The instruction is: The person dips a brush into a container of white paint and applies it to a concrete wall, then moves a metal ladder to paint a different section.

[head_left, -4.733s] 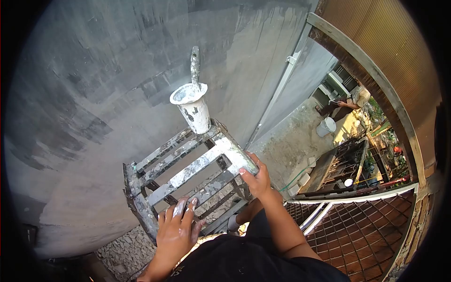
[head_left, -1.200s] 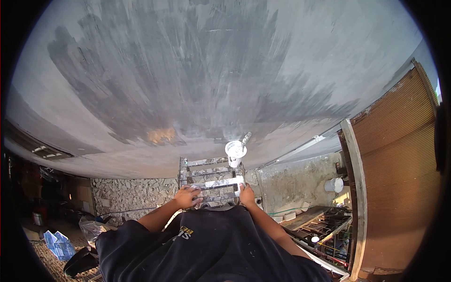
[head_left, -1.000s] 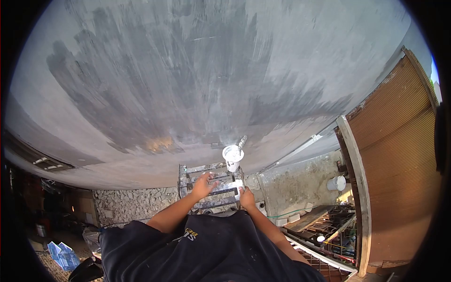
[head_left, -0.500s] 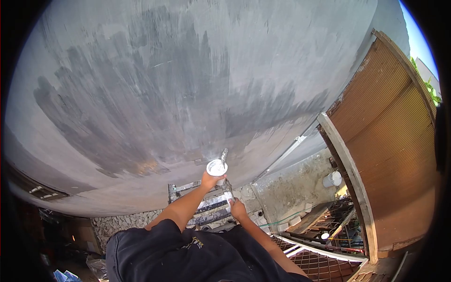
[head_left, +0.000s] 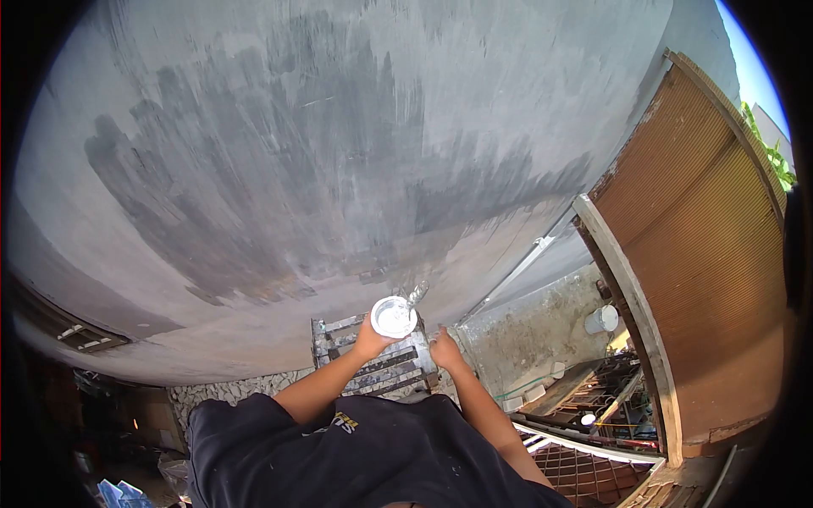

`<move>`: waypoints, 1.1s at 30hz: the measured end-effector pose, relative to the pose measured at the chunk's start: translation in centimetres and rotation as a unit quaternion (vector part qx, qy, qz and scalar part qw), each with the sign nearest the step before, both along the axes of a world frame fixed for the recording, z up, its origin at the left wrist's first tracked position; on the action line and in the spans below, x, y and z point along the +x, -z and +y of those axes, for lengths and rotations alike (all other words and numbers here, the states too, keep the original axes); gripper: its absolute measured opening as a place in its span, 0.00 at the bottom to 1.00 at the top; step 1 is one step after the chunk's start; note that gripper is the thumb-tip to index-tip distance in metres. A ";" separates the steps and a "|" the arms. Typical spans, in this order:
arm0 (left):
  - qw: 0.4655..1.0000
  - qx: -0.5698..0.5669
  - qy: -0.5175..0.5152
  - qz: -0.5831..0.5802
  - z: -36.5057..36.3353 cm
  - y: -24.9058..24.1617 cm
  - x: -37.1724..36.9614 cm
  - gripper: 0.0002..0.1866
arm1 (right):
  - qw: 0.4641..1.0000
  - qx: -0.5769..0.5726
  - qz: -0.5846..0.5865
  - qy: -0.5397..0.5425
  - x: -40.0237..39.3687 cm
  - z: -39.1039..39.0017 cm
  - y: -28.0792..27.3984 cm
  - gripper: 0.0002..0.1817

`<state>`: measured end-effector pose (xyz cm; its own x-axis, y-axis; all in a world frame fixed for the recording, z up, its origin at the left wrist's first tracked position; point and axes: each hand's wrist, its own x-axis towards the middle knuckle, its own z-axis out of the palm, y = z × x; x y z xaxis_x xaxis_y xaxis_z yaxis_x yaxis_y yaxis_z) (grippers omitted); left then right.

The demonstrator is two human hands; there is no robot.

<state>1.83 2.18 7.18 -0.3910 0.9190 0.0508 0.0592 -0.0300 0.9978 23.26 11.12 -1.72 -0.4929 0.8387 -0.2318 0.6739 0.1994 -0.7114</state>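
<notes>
We are gripping the paint cup (head_left: pixel 393 317) in our left hand (head_left: pixel 370 342); right hand (head_left: pixel 444 349) clamping the ladder top (head_left: pixel 373 366). Next, probably freeing the brush (head_left: pixel 417 294).

Your left hand (head_left: pixel 370 342) has left the ladder top (head_left: pixel 373 360), where it was resting a second ago, and now it holds the white paint cup (head_left: pixel 393 317) from below, lifted off the ladder. Your right hand (head_left: pixel 444 349) has moved to the ladder's right corner.
</notes>
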 end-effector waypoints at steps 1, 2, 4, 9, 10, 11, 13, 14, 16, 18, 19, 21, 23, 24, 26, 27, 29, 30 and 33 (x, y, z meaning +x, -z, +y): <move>1.000 0.005 0.006 -0.007 -0.2 0.1 0.0 0.46 | 0.993 0.045 0.105 0.041 -0.3 0.8 -4.2 0.27; 1.000 0.007 0.006 -0.009 -0.3 -0.3 0.2 0.46 | 0.982 0.003 0.185 0.036 -0.5 1.7 -8.0 0.27; 0.999 0.027 0.020 -0.019 -0.7 -2.3 0.8 0.47 | 0.964 -0.038 0.263 0.029 -1.0 3.2 -13.8 0.28; 0.996 0.042 0.034 0.073 -0.5 -5.2 1.5 0.49 | 0.981 -0.021 0.150 -0.122 -2.3 2.2 -25.9 0.16; 0.993 0.043 0.038 0.101 -0.5 -5.8 1.5 0.49 | 0.981 -0.017 0.150 -0.121 -2.5 2.1 -25.9 0.16; 0.990 0.045 0.042 0.128 -0.4 -6.3 1.5 0.49 | 0.973 0.019 0.192 -0.128 -2.6 2.1 -25.7 0.13; 0.990 0.045 0.040 0.124 -0.3 -6.9 1.6 0.49 | 0.962 0.055 0.231 -0.135 -2.7 1.9 -26.4 0.12; 0.991 0.043 0.036 0.121 -0.3 -7.1 1.6 0.49 | 0.971 0.003 0.206 -0.122 -2.5 1.9 -27.4 0.12; 0.989 0.036 0.034 0.136 -0.4 -7.5 1.5 0.49 | 0.976 -0.047 0.181 -0.109 -2.3 1.8 -28.8 0.11; 0.988 0.029 0.030 0.151 -0.4 -7.7 1.2 0.49 | 0.970 -0.107 0.215 -0.049 -2.0 1.9 -29.6 0.10; 0.987 0.037 0.029 0.153 -0.3 -7.8 1.0 0.50 | 0.970 -0.106 0.214 -0.049 -1.8 2.0 -30.0 0.10; 0.987 0.046 0.028 0.155 -0.2 -8.0 0.6 0.51 | 0.973 -0.065 0.220 -0.041 -1.4 2.4 -30.9 0.09; 0.980 0.043 0.016 0.193 -0.2 -8.5 0.4 0.50 | 0.974 -0.067 0.214 -0.035 -1.1 2.8 -31.9 0.09; 0.980 0.044 0.016 0.192 -0.1 -8.7 0.4 0.50 | 0.975 -0.070 0.210 -0.029 -0.9 3.0 -32.4 0.09; 0.985 0.042 0.009 0.167 0.2 -9.3 0.2 0.48 | 0.976 -0.069 0.207 -0.023 -0.6 3.2 -33.6 0.10; 0.985 0.043 0.009 0.167 0.3 -9.6 0.1 0.48 | 0.976 -0.069 0.205 -0.017 -0.5 3.3 -34.2 0.10; 0.985 0.039 0.020 0.169 0.5 -10.6 -0.1 0.48 | 0.971 -0.090 0.223 0.004 -0.1 3.4 -35.5 0.10; 0.985 0.041 0.020 0.168 0.7 -10.5 -0.3 0.48 | 0.964 -0.112 0.241 0.025 0.2 3.6 -35.9 0.11; 0.985 0.041 0.014 0.167 0.9 -10.2 -1.0 0.48 | 0.952 -0.110 0.284 0.030 1.3 4.5 -35.9 0.11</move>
<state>0.83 3.05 17.38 -0.3155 0.9163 0.2465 0.3814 -0.1154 0.9172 24.56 15.64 34.22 -0.5430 0.8318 -0.1149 0.1726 -0.0234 -0.9847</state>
